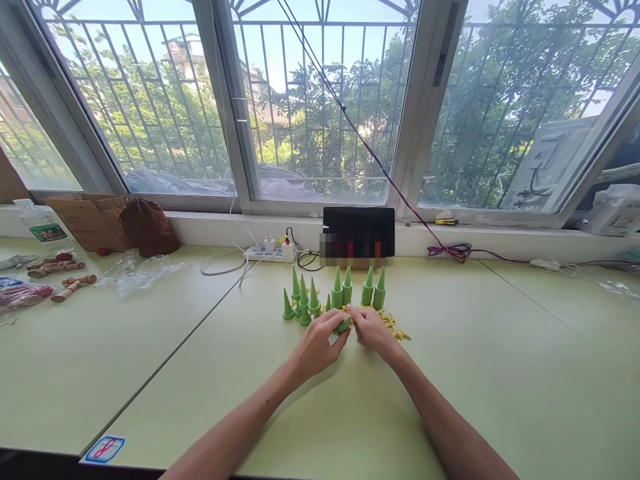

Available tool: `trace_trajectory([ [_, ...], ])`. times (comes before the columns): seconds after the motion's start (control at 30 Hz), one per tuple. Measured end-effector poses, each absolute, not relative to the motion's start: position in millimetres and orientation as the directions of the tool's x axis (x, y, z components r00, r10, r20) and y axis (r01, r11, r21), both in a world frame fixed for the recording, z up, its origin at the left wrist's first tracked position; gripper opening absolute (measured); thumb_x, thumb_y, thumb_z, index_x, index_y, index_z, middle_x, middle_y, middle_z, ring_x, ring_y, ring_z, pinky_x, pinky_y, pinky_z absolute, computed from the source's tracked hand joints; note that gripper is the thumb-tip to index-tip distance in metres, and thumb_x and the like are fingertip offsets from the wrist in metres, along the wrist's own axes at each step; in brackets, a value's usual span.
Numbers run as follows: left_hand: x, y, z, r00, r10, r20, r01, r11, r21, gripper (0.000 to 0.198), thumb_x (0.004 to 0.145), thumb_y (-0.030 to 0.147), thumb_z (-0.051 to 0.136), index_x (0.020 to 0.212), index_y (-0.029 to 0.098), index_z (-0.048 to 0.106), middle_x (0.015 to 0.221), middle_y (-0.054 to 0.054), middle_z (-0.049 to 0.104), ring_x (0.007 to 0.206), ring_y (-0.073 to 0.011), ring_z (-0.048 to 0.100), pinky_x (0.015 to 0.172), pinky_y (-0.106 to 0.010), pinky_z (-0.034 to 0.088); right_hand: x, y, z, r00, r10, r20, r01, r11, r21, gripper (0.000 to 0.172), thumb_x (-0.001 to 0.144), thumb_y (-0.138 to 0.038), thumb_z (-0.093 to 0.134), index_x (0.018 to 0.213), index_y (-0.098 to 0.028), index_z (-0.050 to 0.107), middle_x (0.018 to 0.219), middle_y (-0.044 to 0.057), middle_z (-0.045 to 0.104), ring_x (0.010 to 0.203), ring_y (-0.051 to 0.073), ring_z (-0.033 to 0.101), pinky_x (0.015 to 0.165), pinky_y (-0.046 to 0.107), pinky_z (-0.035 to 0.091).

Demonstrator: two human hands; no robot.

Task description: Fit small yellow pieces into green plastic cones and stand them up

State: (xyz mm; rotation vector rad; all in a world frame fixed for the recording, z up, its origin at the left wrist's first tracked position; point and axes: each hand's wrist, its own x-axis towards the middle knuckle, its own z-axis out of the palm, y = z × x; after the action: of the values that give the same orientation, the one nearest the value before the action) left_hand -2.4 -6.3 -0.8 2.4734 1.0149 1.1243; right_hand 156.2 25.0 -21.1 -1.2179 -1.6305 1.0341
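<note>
Cone [343, 326], green and tipped over, sits on the pale table [500, 373] in my left hand [320, 343], whose fingers are closed on it. My right hand [373, 330] curls at its tip; I cannot tell its grip. Upright cones [340, 293] and yellow pieces [396, 328] lie just behind.
</note>
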Motion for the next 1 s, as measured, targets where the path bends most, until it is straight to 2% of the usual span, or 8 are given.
trace_trajectory([
  [0.17, -5, -5, -2, 0.409, 0.697, 0.589, 0.520, -0.709, 0.476, 0.009, 0.090, 0.021, 0.053, 0.097, 0.019, 0.059, 0.093, -0.005, 0.065, 0.076, -0.0144, 0.059, 0.071, -0.027, 0.050, 157, 26, -21, 0.010, 0.972, 0.233, 0.231, 0.224, -0.947, 0.053, 0.090, -0.059, 0.038, 0.054, -0.022, 0.028, 0.045, -0.005, 0.030, 0.043, 0.010, 0.028, 0.044, 0.026, 0.020],
  [0.27, -6, -4, -4, 0.339, 0.699, 0.629, 0.492, -0.702, 0.515, 0.016, 0.089, 0.024, 0.057, 0.105, 0.020, 0.058, 0.102, -0.005, 0.067, 0.073, -0.0124, 0.062, 0.070, -0.026, 0.053, 156, 23, -17, 0.112, 0.935, 0.338, 0.292, 0.294, -0.910, 0.052, 0.092, -0.055, 0.039, 0.056, -0.021, 0.025, 0.049, -0.005, 0.029, 0.048, 0.010, 0.026, 0.047, 0.026, 0.019],
  [0.33, -6, -3, -4, 0.288, 0.704, 0.649, 0.448, -0.698, 0.559, 0.023, 0.089, 0.024, 0.058, 0.111, 0.021, 0.058, 0.106, -0.004, 0.068, 0.074, -0.0118, 0.065, 0.070, -0.025, 0.055, 154, 21, -16, 0.120, 0.906, 0.405, 0.356, 0.342, -0.870, 0.051, 0.093, -0.053, 0.040, 0.056, -0.021, 0.025, 0.050, -0.004, 0.029, 0.050, 0.010, 0.025, 0.048, 0.026, 0.019],
  [0.53, -7, -3, -1, 0.205, 0.744, 0.636, 0.386, -0.659, 0.646, 0.032, 0.090, 0.024, 0.056, 0.122, 0.021, 0.056, 0.094, -0.003, 0.070, 0.084, -0.0144, 0.068, 0.071, -0.025, 0.059, 147, 18, -16, 0.041, 0.854, 0.519, 0.407, 0.460, -0.789, 0.047, 0.096, -0.048, 0.037, 0.059, -0.020, 0.031, 0.052, -0.004, 0.033, 0.050, 0.011, 0.028, 0.050, 0.026, 0.020],
  [0.73, -11, -1, -2, 0.244, 0.663, 0.707, 0.423, -0.729, 0.538, 0.017, 0.090, 0.019, 0.055, 0.107, 0.021, 0.059, 0.107, -0.007, 0.068, 0.094, -0.0168, 0.066, 0.081, -0.030, 0.057, 146, 16, -13, 0.011, 0.827, 0.562, 0.378, 0.517, -0.768, 0.044, 0.099, -0.044, 0.035, 0.062, -0.019, 0.037, 0.054, -0.004, 0.038, 0.051, 0.010, 0.032, 0.051, 0.025, 0.023],
  [0.87, -12, 1, -1, 0.280, 0.595, 0.753, 0.380, -0.789, 0.483, 0.019, 0.091, 0.013, 0.052, 0.107, 0.021, 0.058, 0.112, -0.008, 0.065, 0.110, -0.0192, 0.061, 0.093, -0.035, 0.052, 144, 12, -10, -0.015, 0.778, 0.628, 0.368, 0.588, -0.720, 0.041, 0.098, -0.041, 0.037, 0.063, -0.020, 0.036, 0.055, -0.004, 0.038, 0.051, 0.010, 0.032, 0.052, 0.025, 0.025],
  [1.0, -12, 3, -2, 0.281, 0.559, 0.780, 0.348, -0.817, 0.460, 0.023, 0.090, 0.010, 0.051, 0.109, 0.022, 0.057, 0.115, -0.009, 0.064, 0.112, -0.0189, 0.059, 0.096, -0.036, 0.050, 143, 9, -8, -0.028, 0.755, 0.655, 0.368, 0.617, -0.695, 0.040, 0.098, -0.039, 0.039, 0.062, -0.020, 0.033, 0.055, -0.005, 0.035, 0.051, 0.009, 0.030, 0.052, 0.024, 0.024],
])
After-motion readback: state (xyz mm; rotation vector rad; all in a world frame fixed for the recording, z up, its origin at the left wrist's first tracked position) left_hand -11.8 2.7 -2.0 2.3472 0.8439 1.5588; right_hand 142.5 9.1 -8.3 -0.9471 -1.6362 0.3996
